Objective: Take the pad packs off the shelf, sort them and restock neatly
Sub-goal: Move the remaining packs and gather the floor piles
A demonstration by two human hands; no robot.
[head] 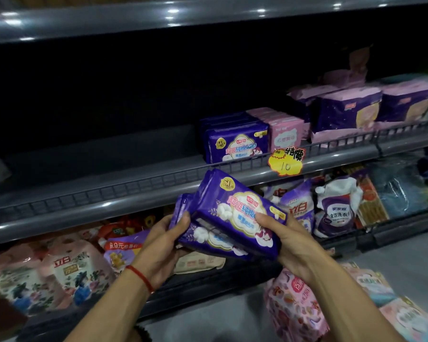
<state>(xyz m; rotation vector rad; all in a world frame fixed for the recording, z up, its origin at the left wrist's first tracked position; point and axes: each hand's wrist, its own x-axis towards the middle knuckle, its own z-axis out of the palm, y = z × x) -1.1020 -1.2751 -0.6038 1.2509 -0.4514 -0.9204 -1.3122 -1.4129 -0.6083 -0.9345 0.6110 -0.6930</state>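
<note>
I hold a small stack of purple pad packs [232, 213] in front of the shelf rail, tilted down to the right. My left hand [168, 238] grips the stack's left end and my right hand [289, 240] grips its right end. On the shelf [134, 178] above stand matching purple pad packs [235, 141] in a row, pink pad packs [282, 129] beside them, and larger dark purple packs [344, 112] farther right. The shelf's left half is bare and dark.
A yellow price tag [286, 161] hangs on the shelf rail. The lower shelf holds detergent bags [336, 206] and floral bags [59, 270]. Pink packs [294, 309] lie piled at the bottom right, on the floor side.
</note>
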